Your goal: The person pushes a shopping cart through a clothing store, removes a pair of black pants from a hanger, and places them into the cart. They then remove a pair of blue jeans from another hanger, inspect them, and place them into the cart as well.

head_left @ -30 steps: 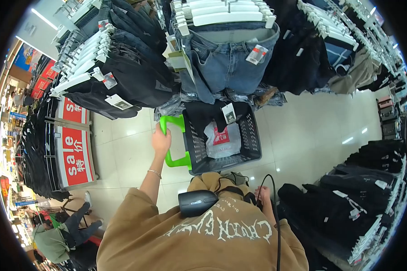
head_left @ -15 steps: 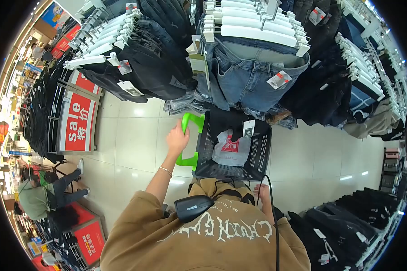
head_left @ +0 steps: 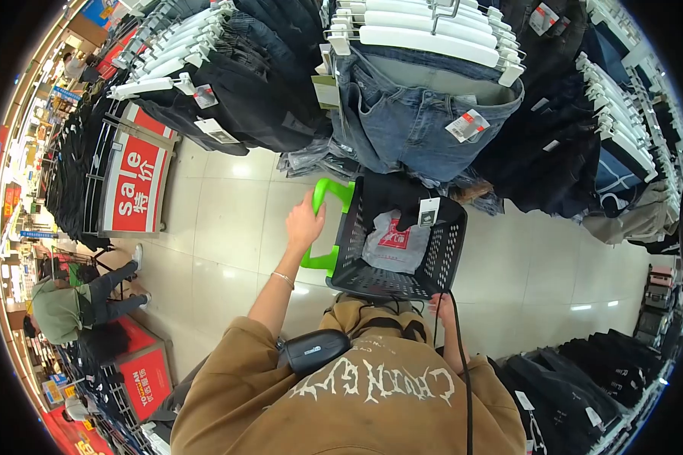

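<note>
My left hand [head_left: 305, 221] is wrapped round the bright green handle [head_left: 323, 262] of a dark plastic shopping basket [head_left: 449, 254] with perforated walls. Inside the basket lies a whitish plastic bag [head_left: 383, 259] with a red printed patch. A black garment [head_left: 387, 199] with a white tag [head_left: 429, 212] rests at its far side. My right hand [head_left: 444, 305], fingers loosely apart, hangs right at the basket's near right corner. A black cable [head_left: 467, 364] runs down beside it, partly covering that hand. Blue jeans [head_left: 425, 121] hang just beyond the basket.
White hangers [head_left: 425, 45] with jeans and dark trousers [head_left: 262, 98] line the far side. A red sale sign [head_left: 134, 182] stands at the left. Lower left, a person in green [head_left: 61, 311] is beside a red display. Dark folded clothes [head_left: 569, 379] fill the lower right.
The basket and my left hand have shifted slightly right in view. My right hand has come up closer to the basket's corner. The sale sign and the person sit higher in view.
</note>
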The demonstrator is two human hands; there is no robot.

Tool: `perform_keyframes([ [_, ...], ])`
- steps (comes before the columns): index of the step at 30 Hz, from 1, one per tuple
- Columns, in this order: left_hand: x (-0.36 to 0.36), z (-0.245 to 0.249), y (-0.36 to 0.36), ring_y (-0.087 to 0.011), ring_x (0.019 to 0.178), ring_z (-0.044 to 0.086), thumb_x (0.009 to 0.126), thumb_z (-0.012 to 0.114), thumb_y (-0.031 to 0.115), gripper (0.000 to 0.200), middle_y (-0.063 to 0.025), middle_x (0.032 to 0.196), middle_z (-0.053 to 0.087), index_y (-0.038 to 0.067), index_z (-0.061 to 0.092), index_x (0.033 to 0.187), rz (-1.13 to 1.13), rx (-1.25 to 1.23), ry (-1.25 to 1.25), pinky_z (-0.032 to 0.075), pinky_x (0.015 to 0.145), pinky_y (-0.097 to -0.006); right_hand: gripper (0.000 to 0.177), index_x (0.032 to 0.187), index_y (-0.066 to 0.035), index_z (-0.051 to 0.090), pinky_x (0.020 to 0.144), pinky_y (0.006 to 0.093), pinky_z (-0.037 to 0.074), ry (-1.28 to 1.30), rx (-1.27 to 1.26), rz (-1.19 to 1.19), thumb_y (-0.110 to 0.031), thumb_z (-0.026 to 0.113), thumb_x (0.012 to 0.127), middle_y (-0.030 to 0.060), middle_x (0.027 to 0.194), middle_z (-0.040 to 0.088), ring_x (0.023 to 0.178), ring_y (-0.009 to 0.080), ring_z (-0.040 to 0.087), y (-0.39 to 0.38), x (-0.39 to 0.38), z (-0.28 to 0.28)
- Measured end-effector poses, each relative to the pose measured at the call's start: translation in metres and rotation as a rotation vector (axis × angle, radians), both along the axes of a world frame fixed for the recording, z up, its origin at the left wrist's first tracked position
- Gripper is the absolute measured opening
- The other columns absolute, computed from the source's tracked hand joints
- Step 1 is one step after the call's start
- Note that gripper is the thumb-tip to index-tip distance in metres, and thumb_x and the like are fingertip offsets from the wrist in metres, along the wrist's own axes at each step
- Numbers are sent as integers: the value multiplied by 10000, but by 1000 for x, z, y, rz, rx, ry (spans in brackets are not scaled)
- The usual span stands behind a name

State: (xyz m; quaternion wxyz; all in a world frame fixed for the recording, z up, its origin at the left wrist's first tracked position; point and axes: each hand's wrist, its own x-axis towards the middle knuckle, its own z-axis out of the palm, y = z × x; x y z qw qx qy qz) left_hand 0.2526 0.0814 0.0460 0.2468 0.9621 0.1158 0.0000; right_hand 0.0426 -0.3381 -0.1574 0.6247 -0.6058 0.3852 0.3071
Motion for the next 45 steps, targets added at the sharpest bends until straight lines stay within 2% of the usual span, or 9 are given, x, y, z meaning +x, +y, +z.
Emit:
perform_keyframes([
  [4, 1, 2, -1, -424, 762, 602, 816, 548, 299, 418, -210, 843, 634, 138, 471, 1194, 1, 9, 10, 471, 663, -521, 153, 946, -84, 562, 533, 300, 485, 61, 93, -58, -190, 493, 861, 53, 792, 617, 628, 179, 608, 6, 3, 1],
  [9, -1, 0, -1, -420, 752, 604, 825, 535, 323, 402, -207, 824, 636, 121, 481, 1168, 33, 66, 77, 474, 657, -528, 144, 946, -87, 552, 535, 285, 487, 4, -89, 174, -187, 494, 861, 53, 791, 612, 633, 175, 610, 16, 31, 17],
  [26, -15, -5, 7, -419, 738, 602, 849, 515, 335, 348, -242, 774, 618, 38, 491, 1026, 101, 79, 60, 466, 653, -530, 136, 905, -60, 557, 476, 269, 464, 5, 60, 169, -173, 493, 864, 47, 719, 592, 555, 150, 580, 42, 79, 2],
  [33, -18, -5, 10, -422, 745, 599, 846, 519, 340, 356, -242, 771, 614, 42, 493, 1039, 121, 49, 73, 467, 670, -524, 119, 850, -32, 597, 486, 275, 443, -364, -158, 315, -119, 532, 803, 74, 662, 601, 587, 168, 597, 61, 110, 4],
  [34, -18, -4, 10, -423, 744, 599, 844, 522, 338, 355, -240, 770, 616, 42, 496, 1038, 124, 47, 94, 466, 669, -525, 119, 850, -32, 597, 486, 275, 443, -367, -160, 318, -119, 532, 803, 74, 662, 601, 587, 168, 597, 65, 118, 19],
  [36, -15, -4, 11, -423, 743, 600, 842, 524, 336, 354, -239, 769, 617, 42, 499, 1036, 134, 41, 101, 466, 669, -526, 118, 851, 5, 596, 523, 270, 444, -831, -578, 621, -79, 554, 781, 90, 663, 606, 588, 147, 582, 73, 156, 69],
  [40, -16, -11, 15, -428, 744, 597, 835, 534, 321, 344, -239, 769, 617, 39, 505, 1029, 122, -25, 49, 463, 665, -529, 96, 864, 21, 594, 579, 263, 452, -1132, -539, 493, -40, 579, 791, 95, 684, 610, 623, 117, 570, 114, 235, 220],
  [42, -17, -15, 13, -430, 746, 595, 832, 537, 316, 340, -242, 769, 615, 38, 506, 1025, 127, -77, 33, 462, 663, -529, 119, 874, 37, 599, 698, 293, 478, -1292, -490, 418, -27, 570, 779, 141, 790, 635, 732, 228, 629, 139, 268, 304],
  [45, -19, -15, 15, -432, 744, 591, 829, 539, 310, 333, -235, 764, 614, 33, 502, 1011, 133, -77, 7, 459, 652, -531, 112, 872, 36, 603, 692, 289, 475, -1630, -542, 338, -15, 576, 777, 137, 797, 633, 738, 215, 631, 174, 312, 381],
])
